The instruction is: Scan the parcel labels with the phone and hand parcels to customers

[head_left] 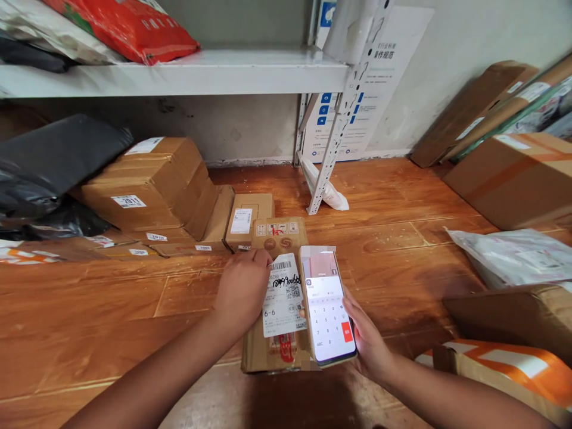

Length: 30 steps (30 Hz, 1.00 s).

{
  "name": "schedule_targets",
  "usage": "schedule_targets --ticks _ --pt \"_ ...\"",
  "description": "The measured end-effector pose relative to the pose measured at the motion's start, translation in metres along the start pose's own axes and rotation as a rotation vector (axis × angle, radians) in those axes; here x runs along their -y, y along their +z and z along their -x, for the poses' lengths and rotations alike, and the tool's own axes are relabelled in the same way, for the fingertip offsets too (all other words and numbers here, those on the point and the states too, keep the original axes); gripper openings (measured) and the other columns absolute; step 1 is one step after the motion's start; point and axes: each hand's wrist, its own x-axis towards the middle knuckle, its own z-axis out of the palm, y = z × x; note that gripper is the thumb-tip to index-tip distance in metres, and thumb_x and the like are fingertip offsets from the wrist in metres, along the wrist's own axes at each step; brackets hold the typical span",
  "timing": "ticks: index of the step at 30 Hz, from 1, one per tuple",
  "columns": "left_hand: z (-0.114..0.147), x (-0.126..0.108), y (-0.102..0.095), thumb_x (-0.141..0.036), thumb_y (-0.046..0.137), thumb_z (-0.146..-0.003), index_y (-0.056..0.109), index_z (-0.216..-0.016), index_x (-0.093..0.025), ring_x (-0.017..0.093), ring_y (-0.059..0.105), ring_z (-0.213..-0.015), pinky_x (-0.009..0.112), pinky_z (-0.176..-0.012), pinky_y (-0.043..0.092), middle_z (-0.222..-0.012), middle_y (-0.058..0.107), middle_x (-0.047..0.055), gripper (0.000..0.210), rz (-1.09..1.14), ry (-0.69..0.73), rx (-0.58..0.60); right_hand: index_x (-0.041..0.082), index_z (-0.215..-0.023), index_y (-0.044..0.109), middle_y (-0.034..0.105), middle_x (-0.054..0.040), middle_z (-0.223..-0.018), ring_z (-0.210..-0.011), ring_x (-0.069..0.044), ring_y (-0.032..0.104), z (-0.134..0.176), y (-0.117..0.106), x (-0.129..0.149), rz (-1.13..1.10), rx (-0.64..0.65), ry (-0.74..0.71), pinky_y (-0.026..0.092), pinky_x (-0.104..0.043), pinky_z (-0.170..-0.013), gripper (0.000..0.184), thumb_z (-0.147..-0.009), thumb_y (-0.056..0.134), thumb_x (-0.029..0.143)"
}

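Observation:
A taped cardboard box (259, 356) rests on the wood floor in front of me. On its top is a white shipping label (286, 319) with a barcode, QR code and handwritten black digits. My left hand (245, 283) is closed at the label's upper left edge, its fingertips curled against the paper and partly hidden. My right hand (364, 333) grips a smartphone (328, 319) above the box's right side. A number keypad with a red key shows in the lower part of the screen, a camera picture at the top.
A white metal shelf (250, 71) with a red bag (143, 30) stands ahead. Beneath it are numbered cartons (152, 190) and black plastic parcels (58, 155). The shelf's upright (333, 149) reaches the floor. More cartons (513, 173) and a clear plastic-wrapped parcel (522, 256) lie at right.

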Motion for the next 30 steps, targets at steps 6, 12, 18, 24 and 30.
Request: schedule_targets --ticks 6,12,18,24,30 --pt "-0.003 0.002 -0.001 -0.019 0.044 -0.090 0.056 -0.084 -0.019 0.020 0.061 -0.075 0.031 -0.064 0.039 -0.084 0.067 0.005 0.013 0.095 -0.023 0.042 0.036 -0.116 0.063 0.068 0.0039 -0.120 -0.108 -0.019 0.064 0.001 0.002 0.001 0.017 -0.019 -0.026 0.048 -0.031 -0.092 0.034 -0.082 0.068 0.040" --pt "-0.011 0.018 0.000 -0.025 0.052 -0.084 0.059 -0.083 -0.022 0.018 0.063 -0.078 0.030 -0.068 0.042 -0.083 0.069 0.000 0.008 0.377 -0.056 0.077 0.034 -0.119 0.061 0.070 0.0015 -0.116 -0.106 -0.021 0.065 0.001 0.000 0.000 0.027 -0.019 -0.027 0.047 -0.034 -0.093 0.037 -0.083 0.067 0.039" --pt "-0.012 0.024 0.006 -0.030 0.058 -0.080 0.064 -0.081 -0.022 0.016 0.064 -0.076 0.029 -0.071 0.046 -0.082 0.070 -0.001 0.010 0.657 -0.114 0.122 0.035 -0.116 0.063 0.069 0.0038 -0.118 -0.113 -0.019 0.061 0.001 -0.002 -0.001 0.046 -0.054 -0.044 0.043 -0.031 -0.098 0.036 -0.081 0.069 0.038" --pt "-0.012 0.030 0.013 -0.032 0.059 -0.078 0.065 -0.084 -0.019 0.018 0.064 -0.079 0.031 -0.074 0.049 -0.085 0.070 0.003 0.015 0.841 -0.170 0.139 0.032 -0.120 0.060 0.071 -0.0012 -0.115 -0.102 -0.023 0.067 0.002 0.002 0.001 -0.001 0.012 -0.010 0.050 -0.038 -0.091 0.035 -0.085 0.064 0.037" --pt "-0.001 0.023 0.011 -0.020 0.060 -0.077 0.056 -0.093 -0.022 0.017 0.060 -0.085 0.033 -0.078 0.048 -0.097 0.060 0.002 0.017 0.520 -0.032 0.015 0.029 -0.124 0.055 0.071 -0.0058 -0.114 -0.101 -0.028 0.067 0.001 0.003 0.002 -0.015 0.059 0.000 0.051 -0.045 -0.090 0.036 -0.089 0.058 0.038"
